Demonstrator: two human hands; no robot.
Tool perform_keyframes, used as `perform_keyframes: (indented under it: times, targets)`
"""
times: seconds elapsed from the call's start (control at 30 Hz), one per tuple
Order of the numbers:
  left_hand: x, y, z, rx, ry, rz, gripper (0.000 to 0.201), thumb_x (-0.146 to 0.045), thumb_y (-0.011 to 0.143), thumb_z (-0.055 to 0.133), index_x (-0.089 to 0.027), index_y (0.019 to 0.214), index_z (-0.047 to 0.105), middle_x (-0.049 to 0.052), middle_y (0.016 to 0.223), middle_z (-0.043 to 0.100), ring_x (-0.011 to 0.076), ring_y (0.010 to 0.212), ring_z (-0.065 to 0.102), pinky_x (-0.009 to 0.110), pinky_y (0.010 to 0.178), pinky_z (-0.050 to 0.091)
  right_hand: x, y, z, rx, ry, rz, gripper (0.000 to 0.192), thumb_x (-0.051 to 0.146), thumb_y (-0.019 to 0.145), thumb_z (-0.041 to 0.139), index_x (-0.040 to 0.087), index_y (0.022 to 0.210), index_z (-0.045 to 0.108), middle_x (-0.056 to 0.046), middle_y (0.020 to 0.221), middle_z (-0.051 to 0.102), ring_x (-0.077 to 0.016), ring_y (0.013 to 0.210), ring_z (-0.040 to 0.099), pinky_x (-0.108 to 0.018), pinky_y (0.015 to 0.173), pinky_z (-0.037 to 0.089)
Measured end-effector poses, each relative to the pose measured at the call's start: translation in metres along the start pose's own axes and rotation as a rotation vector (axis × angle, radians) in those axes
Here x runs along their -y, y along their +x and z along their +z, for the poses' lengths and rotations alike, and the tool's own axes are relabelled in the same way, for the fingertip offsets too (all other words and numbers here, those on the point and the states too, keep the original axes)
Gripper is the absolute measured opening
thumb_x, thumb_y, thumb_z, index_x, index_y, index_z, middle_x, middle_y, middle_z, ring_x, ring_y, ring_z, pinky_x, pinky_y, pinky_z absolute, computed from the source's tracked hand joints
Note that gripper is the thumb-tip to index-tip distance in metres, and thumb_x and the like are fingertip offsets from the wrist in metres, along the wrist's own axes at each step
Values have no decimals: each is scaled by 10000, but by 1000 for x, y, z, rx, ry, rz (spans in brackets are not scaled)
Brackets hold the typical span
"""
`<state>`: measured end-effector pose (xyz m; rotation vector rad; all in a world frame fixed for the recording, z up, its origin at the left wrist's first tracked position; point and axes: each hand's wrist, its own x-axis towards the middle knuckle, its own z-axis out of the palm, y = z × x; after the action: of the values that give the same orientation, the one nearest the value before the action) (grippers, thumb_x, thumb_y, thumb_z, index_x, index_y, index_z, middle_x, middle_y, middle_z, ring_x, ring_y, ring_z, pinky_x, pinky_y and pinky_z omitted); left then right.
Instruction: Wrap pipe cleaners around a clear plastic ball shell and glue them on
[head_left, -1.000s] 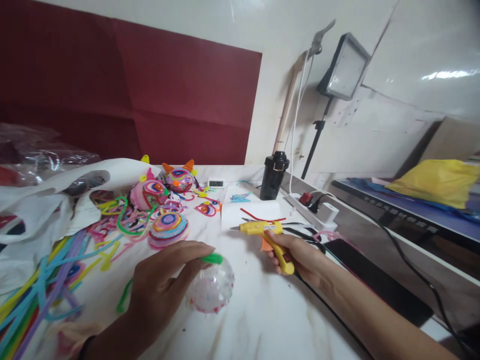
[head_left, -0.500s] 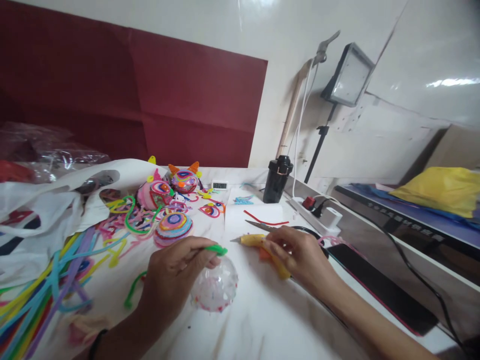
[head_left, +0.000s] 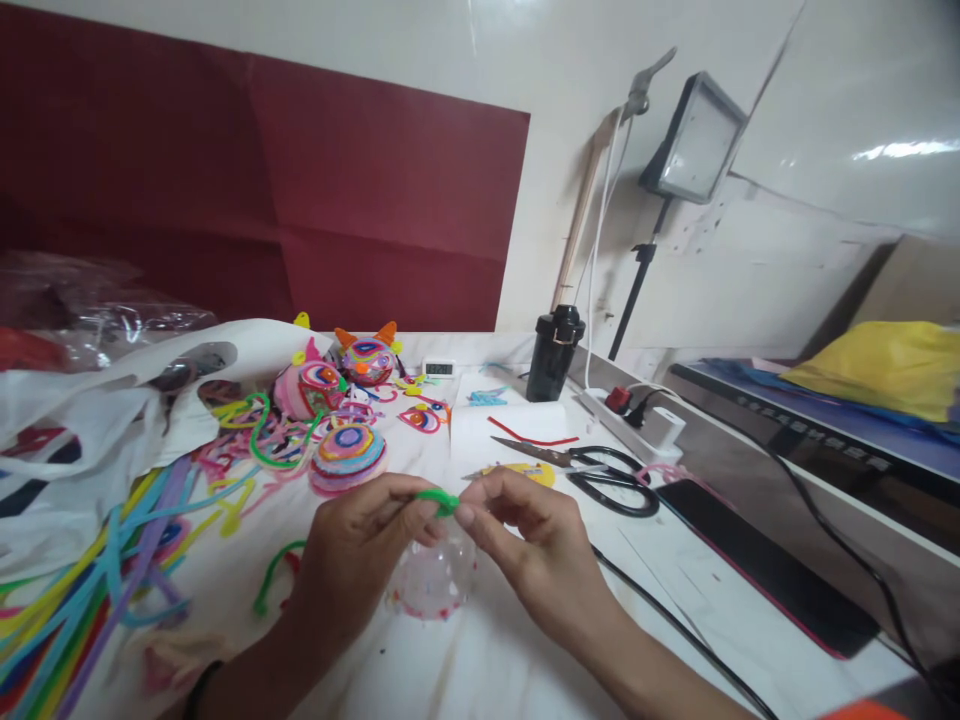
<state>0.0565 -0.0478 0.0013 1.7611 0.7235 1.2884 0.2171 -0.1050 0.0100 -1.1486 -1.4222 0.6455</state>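
Observation:
Between both hands is a small, folded green pipe cleaner (head_left: 439, 500). My left hand (head_left: 352, 545) pinches its left side with thumb and forefinger. On the opposite side, the thumb and fingertips of my right hand (head_left: 536, 530) close on its right end. Just below the fingers a clear plastic ball (head_left: 431, 580) with red specks stands on the table, its top partly covered by the hands. Whether the green piece touches the ball I cannot tell. Behind my right hand lies a yellow glue gun (head_left: 536, 472), mostly hidden. Black-handled scissors (head_left: 611, 480) lie beyond it.
Loose coloured pipe cleaners (head_left: 112, 560) spread at left, near a striped ball (head_left: 346, 458) and decorated balls (head_left: 369, 360). A red strip (head_left: 532, 434) lies on white paper. To the right are a phone (head_left: 765, 570), a power strip (head_left: 637, 425), a black bottle (head_left: 555, 355) and a black cable (head_left: 682, 630).
My right hand has let go of the glue gun and moved left to the green pipe cleaner. The scissors are now uncovered. My left hand keeps its pinch.

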Motion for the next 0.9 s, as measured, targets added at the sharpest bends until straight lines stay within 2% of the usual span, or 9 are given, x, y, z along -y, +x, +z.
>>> perform_keyframes:
  times: [0.17, 0.4, 0.5, 0.73, 0.9]
  targets:
    - [-2, -1, 1, 44, -58, -47, 89, -230, 814, 634, -201, 800, 716, -18, 576, 703, 133, 529, 677, 208, 514, 597, -1, 1, 3, 9, -16, 18, 198, 344, 836, 609, 173, 736, 627, -5, 672, 598, -137, 619, 508, -257, 574, 396]
    - [1, 0, 1, 33, -68, -63, 113, -254, 822, 630, -199, 810, 728, -11, 562, 709, 141, 501, 681, 214, 498, 598, -8, 1, 7, 4, -4, 21, 204, 333, 856, 565, 175, 727, 564, 13, 662, 532, -126, 613, 471, -249, 560, 372]
    - [2, 1, 0, 65, -24, -39, 139, -277, 840, 614, -199, 813, 726, -7, 571, 718, 143, 494, 687, 208, 487, 590, -10, 0, 8, 7, -8, 17, 206, 328, 864, 554, 177, 723, 547, 16, 660, 514, -126, 617, 460, -251, 566, 370]
    - [-3, 2, -1, 41, 136, 23, 150, -267, 832, 606, -194, 761, 717, -26, 529, 698, 121, 451, 662, 168, 450, 545, -10, -4, 7, 28, -13, 24, 207, 323, 887, 523, 180, 736, 526, 12, 688, 507, -133, 647, 462, -258, 596, 378]
    - [-6, 1, -3, 88, 300, 82, 197, -268, 866, 568, -205, 741, 706, -42, 539, 689, 102, 465, 649, 156, 475, 519, -14, -4, 6, 46, -9, 27, 182, 305, 890, 519, 183, 755, 526, 11, 707, 506, -135, 664, 457, -258, 601, 373]
